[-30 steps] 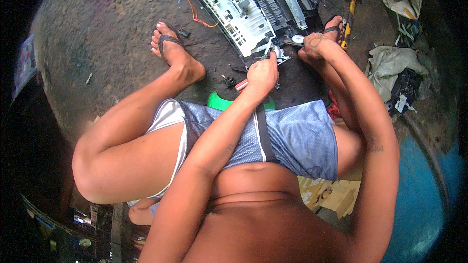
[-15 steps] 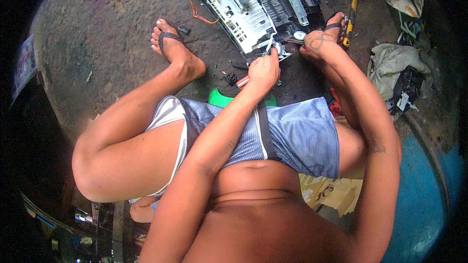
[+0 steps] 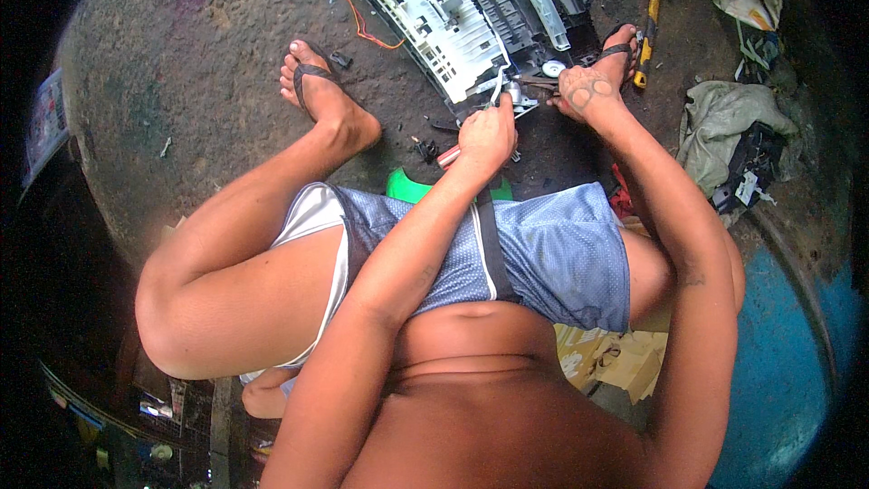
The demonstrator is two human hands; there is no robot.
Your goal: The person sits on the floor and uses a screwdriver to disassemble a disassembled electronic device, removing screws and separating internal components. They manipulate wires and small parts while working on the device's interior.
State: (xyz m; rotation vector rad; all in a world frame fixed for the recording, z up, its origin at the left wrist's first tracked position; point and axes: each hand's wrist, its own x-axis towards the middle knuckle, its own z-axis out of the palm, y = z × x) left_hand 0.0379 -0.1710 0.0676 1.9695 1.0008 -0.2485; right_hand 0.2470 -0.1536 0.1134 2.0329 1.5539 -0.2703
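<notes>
My left hand (image 3: 486,136) is closed on the near corner of a dismantled white and black plastic machine assembly (image 3: 421,14), beside a small metal part (image 3: 518,101) and a thin white strip. My right hand (image 3: 587,95), to its right, is closed on a dark metal hand tool, apparently pliers (image 3: 536,82), whose tip reaches into that corner below a white wheel (image 3: 553,69). A red-and-white cylinder (image 3: 448,157) lies under my left hand. Loose orange wires (image 3: 371,38) run along the assembly's left side.
I sit on the dark, stained ground (image 3: 181,54) between my bare legs. A yellow-and-black handled tool (image 3: 648,41) lies by my right foot. Right are a grey sack (image 3: 724,113), black scraps (image 3: 751,177) and blue flooring (image 3: 787,371). A green plastic piece (image 3: 407,183) lies before my shorts, cardboard (image 3: 634,362) under me.
My right hand has shifted slightly left and turned, with the tool still in it. My left hand stays at the assembly's corner with only slight movement.
</notes>
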